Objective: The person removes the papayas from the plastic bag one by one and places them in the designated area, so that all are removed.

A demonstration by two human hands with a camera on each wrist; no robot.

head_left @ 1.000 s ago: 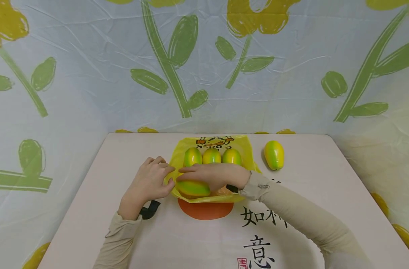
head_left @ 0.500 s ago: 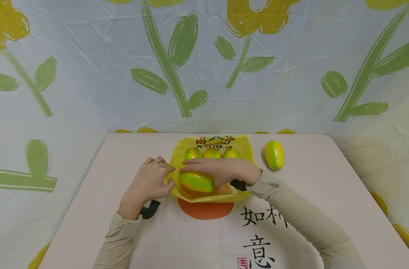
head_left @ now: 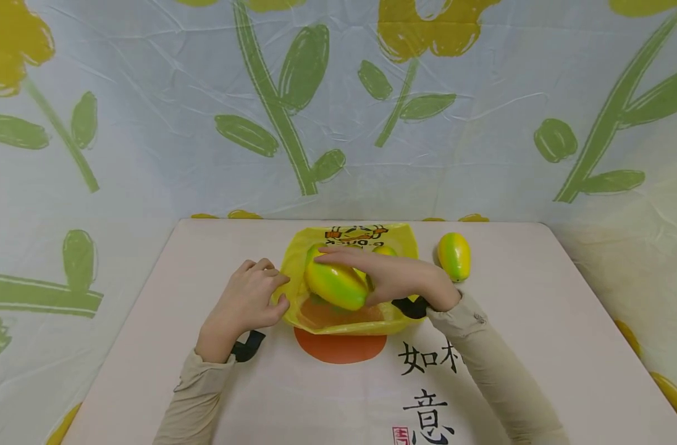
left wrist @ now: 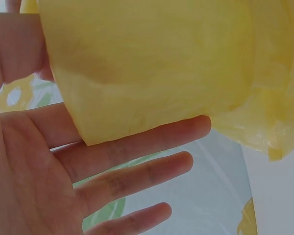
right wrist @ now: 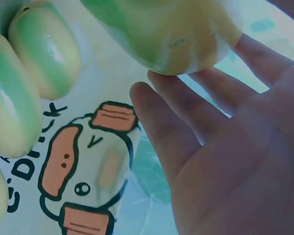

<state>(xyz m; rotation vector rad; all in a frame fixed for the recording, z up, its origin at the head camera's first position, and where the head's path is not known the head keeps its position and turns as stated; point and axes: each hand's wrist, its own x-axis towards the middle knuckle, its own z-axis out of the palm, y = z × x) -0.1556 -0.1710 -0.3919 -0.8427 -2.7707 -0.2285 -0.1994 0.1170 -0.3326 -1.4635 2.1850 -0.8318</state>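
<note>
My right hand [head_left: 399, 278] holds a yellow-green papaya [head_left: 335, 287] raised over the yellow plastic bag [head_left: 403, 241]. The fingers lie over its top, and the thumb is at its near right end. In the right wrist view the papaya [right wrist: 186, 44] overlaps the fingertips. Behind it, more papayas lie in a row on the bag, largely hidden in the head view; the right wrist view shows these papayas [right wrist: 44, 54] beside a printed duck. At the bag's left edge rests my left hand [head_left: 248, 296], its fingers [left wrist: 137, 178] extended and the sheet covering part of its index finger.
Another papaya [head_left: 454, 256] lies on the pale table [head_left: 500, 321] to the right of the bag. An orange-red printed shape [head_left: 341, 349] and black characters [head_left: 427, 414] mark the tabletop near the front. A flower-print cloth [head_left: 427, 179] hangs behind the table.
My right hand has lifted the papaya from the near left part of the bag, moving it up and slightly right, so it now covers much of the row behind. The left hand stays put.
</note>
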